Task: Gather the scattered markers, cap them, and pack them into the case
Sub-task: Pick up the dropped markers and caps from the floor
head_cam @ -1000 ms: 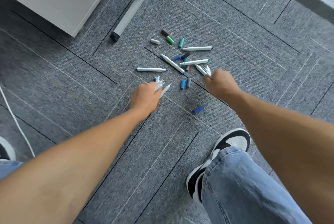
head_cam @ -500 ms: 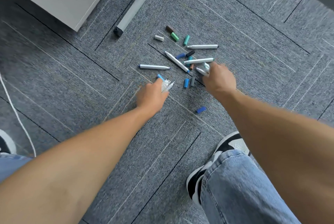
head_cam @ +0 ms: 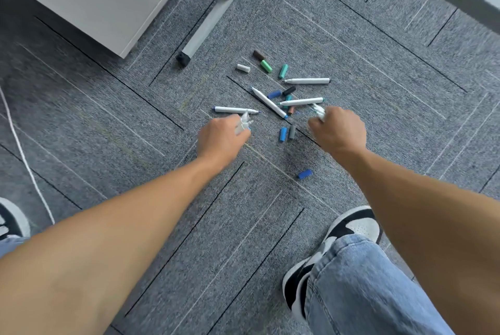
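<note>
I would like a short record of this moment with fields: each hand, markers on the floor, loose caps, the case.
left hand: grips a bunch of white markers
right hand: grips white markers
markers on carpet: four white ones, uncapped, e.g.
loose caps: about ten, several colours; one blue cap lies apart, nearer the shoe
case: not in view

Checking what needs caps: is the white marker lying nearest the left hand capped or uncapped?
Uncapped: the white marker lies on the grey carpet with its bare tip exposed.
</note>
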Demonstrator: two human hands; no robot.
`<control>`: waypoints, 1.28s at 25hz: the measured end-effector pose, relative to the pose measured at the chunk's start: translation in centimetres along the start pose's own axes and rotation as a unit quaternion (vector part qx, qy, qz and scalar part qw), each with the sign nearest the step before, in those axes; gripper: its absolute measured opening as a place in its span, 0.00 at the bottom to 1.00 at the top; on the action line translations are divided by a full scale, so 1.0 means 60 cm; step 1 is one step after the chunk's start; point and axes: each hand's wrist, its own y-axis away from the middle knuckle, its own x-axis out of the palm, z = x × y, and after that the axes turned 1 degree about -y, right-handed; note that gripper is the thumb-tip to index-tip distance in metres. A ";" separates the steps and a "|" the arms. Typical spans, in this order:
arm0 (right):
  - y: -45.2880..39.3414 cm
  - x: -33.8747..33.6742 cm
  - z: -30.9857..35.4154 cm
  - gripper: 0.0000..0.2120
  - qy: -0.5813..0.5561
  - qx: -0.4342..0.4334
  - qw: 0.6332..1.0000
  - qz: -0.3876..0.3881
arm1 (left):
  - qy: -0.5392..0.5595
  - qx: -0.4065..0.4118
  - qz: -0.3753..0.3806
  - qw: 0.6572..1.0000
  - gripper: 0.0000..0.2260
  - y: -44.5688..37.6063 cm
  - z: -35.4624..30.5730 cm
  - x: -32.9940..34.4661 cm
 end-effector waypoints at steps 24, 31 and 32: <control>-0.089 -0.013 0.026 0.10 -0.011 -0.128 0.989 -0.068 | -0.136 0.068 0.026 0.988 0.12 -0.095 0.029 -0.019; -0.124 -0.018 0.038 0.08 -0.013 -0.092 0.993 -0.067 | 0.073 -0.105 -0.039 0.991 0.09 -0.101 -0.061 -0.002; -0.127 -0.019 0.041 0.08 -0.014 -0.093 0.994 -0.059 | 0.083 -0.116 -0.036 0.989 0.09 -0.105 -0.078 0.004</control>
